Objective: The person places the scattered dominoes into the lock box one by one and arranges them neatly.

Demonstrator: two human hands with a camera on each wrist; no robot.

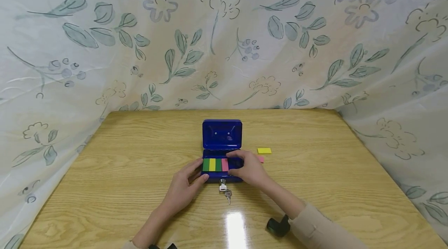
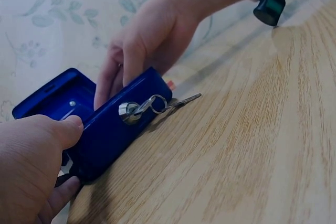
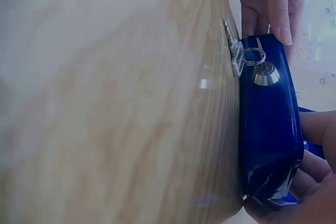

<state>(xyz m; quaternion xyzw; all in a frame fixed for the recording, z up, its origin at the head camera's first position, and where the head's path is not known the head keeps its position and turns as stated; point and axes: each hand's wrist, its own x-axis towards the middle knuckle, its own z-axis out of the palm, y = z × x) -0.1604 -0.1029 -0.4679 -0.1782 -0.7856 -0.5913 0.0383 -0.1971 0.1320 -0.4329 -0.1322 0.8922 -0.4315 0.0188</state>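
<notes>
A blue metal cash box (image 1: 205, 178) stands on the table with its lid (image 1: 222, 134) raised. Inside lies a row of flat rectangular blocks: green (image 1: 206, 164), yellow (image 1: 212, 164), green (image 1: 218, 164) and pink (image 1: 224, 164). My left hand (image 1: 183, 185) grips the box's left end, thumb at the front rim and fingers along the side. The right hand (image 1: 250, 168) reaches into the box, its thumb and fingertips pinching the pink block at its near and far ends. From the front lock (image 2: 128, 113) hang keys (image 3: 237, 59) on a ring.
A yellow block (image 1: 264, 150) lies on the wooden table (image 1: 315, 171) right of the box. Nearer, a pink block (image 1: 261, 159) is partly hidden by the right hand. A floral curtain (image 1: 224, 66) closes off the back and sides.
</notes>
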